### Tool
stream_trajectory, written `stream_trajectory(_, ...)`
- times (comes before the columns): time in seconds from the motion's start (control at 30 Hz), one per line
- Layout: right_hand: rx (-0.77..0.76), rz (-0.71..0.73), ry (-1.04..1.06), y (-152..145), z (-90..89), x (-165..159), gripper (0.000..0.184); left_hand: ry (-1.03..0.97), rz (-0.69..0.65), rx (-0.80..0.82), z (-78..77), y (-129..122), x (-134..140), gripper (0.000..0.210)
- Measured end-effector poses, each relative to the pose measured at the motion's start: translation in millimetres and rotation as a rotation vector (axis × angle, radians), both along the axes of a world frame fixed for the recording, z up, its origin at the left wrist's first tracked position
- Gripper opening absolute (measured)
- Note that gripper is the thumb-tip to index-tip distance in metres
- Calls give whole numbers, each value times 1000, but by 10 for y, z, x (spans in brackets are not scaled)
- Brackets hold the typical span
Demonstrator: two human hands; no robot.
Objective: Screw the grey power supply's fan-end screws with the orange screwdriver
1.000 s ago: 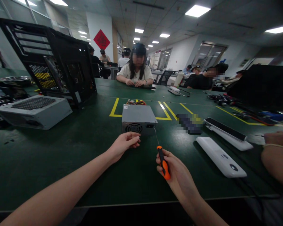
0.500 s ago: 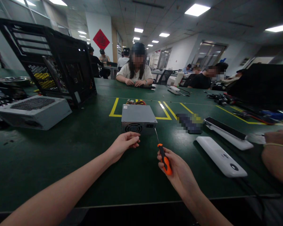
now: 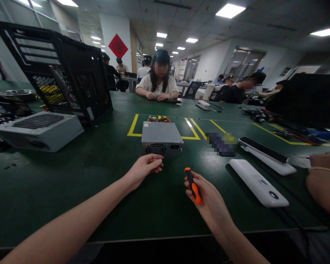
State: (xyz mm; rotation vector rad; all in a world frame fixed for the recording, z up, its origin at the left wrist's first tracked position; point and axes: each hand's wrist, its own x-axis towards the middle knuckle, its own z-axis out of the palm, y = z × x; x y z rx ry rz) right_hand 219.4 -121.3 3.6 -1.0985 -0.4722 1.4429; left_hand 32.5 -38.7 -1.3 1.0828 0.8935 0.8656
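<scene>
A grey computer power supply (image 3: pixel 161 132) sits in front of me, its round fan grille and power socket facing my way and a bundle of coloured cables behind it. My right hand (image 3: pixel 206 192) is closed around the orange and black handle of a screwdriver (image 3: pixel 193 185). The thin shaft points up to the unit's lower right corner, by the socket; whether the tip touches is unclear. Just before the fan grille is my left hand (image 3: pixel 145 167), thumb and fingers pinched together. Anything between those fingertips is hidden or too small to name.
A black computer case (image 3: pixel 90 86) and another power supply (image 3: pixel 38 130) stand at left. White devices (image 3: pixel 257 183) with cords lie at right, near another person's hand (image 3: pixel 323 161). A person (image 3: pixel 157 86) sits across the green table (image 3: pixel 121 220), which has yellow tape lines.
My right hand and the screwdriver have shifted very slightly to the right. The left hand and the power supply stay in place.
</scene>
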Motion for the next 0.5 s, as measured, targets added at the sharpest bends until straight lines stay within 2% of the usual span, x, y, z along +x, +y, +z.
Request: stream_trajectory(0.5,14,-40,-102,-29,-4,2,35,-13,-12,-2,-44,24,-1,26)
